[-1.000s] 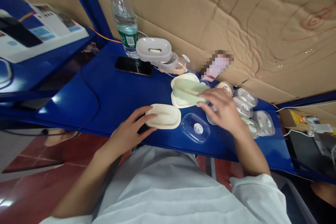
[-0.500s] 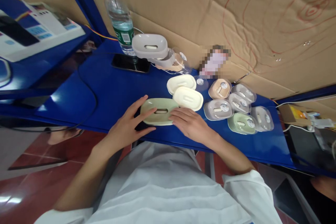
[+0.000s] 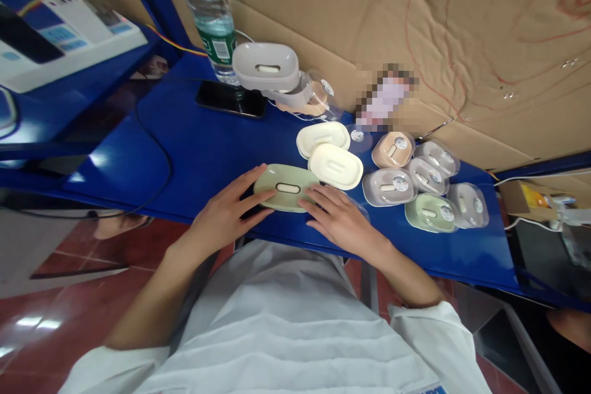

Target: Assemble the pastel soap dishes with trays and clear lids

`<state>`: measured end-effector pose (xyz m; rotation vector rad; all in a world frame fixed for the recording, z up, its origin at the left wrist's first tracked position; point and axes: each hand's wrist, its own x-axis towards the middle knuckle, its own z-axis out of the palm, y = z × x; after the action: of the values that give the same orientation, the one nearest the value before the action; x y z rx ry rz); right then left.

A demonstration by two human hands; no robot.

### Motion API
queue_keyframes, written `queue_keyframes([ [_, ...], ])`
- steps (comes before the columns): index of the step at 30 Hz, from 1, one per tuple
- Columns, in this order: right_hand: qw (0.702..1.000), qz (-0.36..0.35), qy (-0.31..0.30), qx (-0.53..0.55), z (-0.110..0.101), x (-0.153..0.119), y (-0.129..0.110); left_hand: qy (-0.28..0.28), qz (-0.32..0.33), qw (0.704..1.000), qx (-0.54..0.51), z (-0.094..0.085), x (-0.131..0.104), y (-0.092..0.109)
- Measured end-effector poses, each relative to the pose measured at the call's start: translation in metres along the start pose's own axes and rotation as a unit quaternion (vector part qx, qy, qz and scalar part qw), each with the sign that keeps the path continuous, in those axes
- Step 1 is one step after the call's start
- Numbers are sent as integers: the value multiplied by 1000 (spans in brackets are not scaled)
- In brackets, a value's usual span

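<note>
A green oval box [image 3: 290,200] with a pale slot piece in its top lies near the front edge of the blue table. My left hand [image 3: 231,206] grips its left end, fingers over the far and near sides. At the right end, my right hand [image 3: 339,215] has its fingertips on the box. Just behind are two cream oval lids [image 3: 336,166], one overlapping the other. A clear plastic cover [image 3: 357,204] shows partly beyond my right hand, its rest hidden.
Several lidded boxes [image 3: 389,188] in grey, peach and green stand to the right. At the back are a water bottle [image 3: 215,31], a black phone [image 3: 231,100] and a grey oval box [image 3: 266,68] on other pieces. A black cable [image 3: 167,160] crosses the left side.
The pale piece now fills the green box's slot, which looked darker before. My right fingers have spread slightly, and a clear cover shows beside them. The camera view has shifted a little.
</note>
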<state>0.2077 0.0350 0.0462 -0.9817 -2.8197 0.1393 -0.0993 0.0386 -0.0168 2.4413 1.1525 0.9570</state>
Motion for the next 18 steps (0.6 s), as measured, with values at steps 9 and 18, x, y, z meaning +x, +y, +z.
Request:
queue_keyframes([
  [9,988,150,35,21,-26,-62,-11,-39,-65,997,-31,-10,3,6],
  [18,936,285,175,110,9,-112,-20,-103,-107,981,-121,-13,0,22],
])
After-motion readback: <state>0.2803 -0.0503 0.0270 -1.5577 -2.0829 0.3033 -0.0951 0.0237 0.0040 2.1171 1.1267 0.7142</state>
